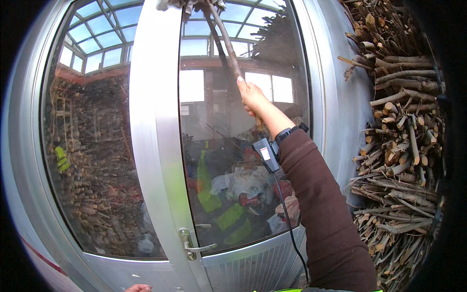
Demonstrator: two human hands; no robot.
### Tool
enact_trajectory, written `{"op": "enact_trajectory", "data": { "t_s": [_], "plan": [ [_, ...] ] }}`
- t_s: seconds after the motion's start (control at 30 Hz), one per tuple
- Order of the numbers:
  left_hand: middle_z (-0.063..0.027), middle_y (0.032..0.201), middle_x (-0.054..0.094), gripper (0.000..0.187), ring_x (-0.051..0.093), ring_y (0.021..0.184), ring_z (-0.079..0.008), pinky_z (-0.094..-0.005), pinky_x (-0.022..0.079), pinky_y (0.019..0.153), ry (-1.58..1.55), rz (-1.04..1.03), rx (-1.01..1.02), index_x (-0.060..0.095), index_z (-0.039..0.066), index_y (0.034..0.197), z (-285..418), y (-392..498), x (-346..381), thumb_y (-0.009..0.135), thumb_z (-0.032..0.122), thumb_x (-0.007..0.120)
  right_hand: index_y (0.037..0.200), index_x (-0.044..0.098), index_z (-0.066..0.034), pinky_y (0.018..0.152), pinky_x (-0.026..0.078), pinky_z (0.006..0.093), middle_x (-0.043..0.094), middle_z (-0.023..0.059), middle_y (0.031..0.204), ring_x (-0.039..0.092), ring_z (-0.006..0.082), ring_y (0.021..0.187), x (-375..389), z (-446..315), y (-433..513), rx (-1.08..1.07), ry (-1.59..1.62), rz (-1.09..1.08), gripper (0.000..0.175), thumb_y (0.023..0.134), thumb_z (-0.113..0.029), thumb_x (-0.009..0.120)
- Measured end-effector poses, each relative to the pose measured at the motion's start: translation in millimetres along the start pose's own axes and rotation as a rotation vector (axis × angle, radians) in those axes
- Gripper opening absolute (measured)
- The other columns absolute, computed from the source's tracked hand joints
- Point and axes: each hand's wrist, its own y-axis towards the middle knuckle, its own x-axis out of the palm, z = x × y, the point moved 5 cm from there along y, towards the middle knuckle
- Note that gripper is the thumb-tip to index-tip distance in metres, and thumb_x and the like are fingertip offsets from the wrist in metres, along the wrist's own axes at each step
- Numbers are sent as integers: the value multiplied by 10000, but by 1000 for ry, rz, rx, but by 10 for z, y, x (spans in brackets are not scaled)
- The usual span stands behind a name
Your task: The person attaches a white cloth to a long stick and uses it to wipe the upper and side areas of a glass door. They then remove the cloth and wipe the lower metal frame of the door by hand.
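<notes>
My right hand (pixel 251 98) grips a wooden stick handle (pixel 228 43) that slants up across the glass. Its upper end meets a mop-like head of greyish cloth strips (pixel 188 5), cut off by the top of the picture. That head lies over the top of the door's metal stile and glass. Behind the stick is the right glass pane (pixel 215 124) of a silver metal door. My left hand (pixel 138 288) shows only as a few fingers at the bottom edge, low by the door's lower panel; whether it holds anything is hidden.
A lever door handle (pixel 189 244) juts from the middle stile (pixel 160 109). Stacked firewood (pixel 401 146) stands close on the right. A device with a cable (pixel 268 155) is strapped to my right wrist. The left pane (pixel 95 164) reflects woodpiles and a glazed roof.
</notes>
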Motion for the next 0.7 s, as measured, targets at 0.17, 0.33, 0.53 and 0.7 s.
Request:
{"op": "enact_trajectory", "data": {
  "t_s": [0.17, 0.33, 0.53, 0.7],
  "plan": [
    [-32, 657, 567, 141, 488, 576, -101, -230, 391, 555, 13, -62, 0, 613, 10, 880, -66, 21, 110, 840, 144, 594, 981, 575, 61, 806, 453, 467, 592, 307, 936, 580, 428, 920, -466, 325, 175, -46, -266, 198, 630, 923, -497, 289],
    [-16, 633, 569, 115, 469, 548, -81, -220, 356, 514, 49, -62, -30, 617, 39, 865, -134, -13, 133, 840, 149, 592, 1004, 578, 58, 857, 415, 478, 579, 312, 975, 539, 440, 994, -877, 867, 23, -43, -406, 290, 620, 921, -490, 300],
    [-11, 633, 576, 108, 459, 534, -68, -211, 340, 496, 66, -74, -44, 618, 56, 864, -88, -5, 187, 841, 160, 599, 1009, 583, 27, 860, 404, 473, 582, 289, 1003, 526, 440, 1011, -1179, 1586, -106, 135, -274, 327, 604, 918, -502, 307],
    [-15, 637, 579, 98, 464, 537, -68, -214, 343, 489, 50, -117, -60, 615, 58, 870, -133, 23, 256, 840, 149, 596, 807, 487, -9, 312, 337, 346, 443, 87, 512, 432, 202, 327, -1276, 2105, -477, 274, 66, 263, 574, 911, -547, 317]
  ]
}}
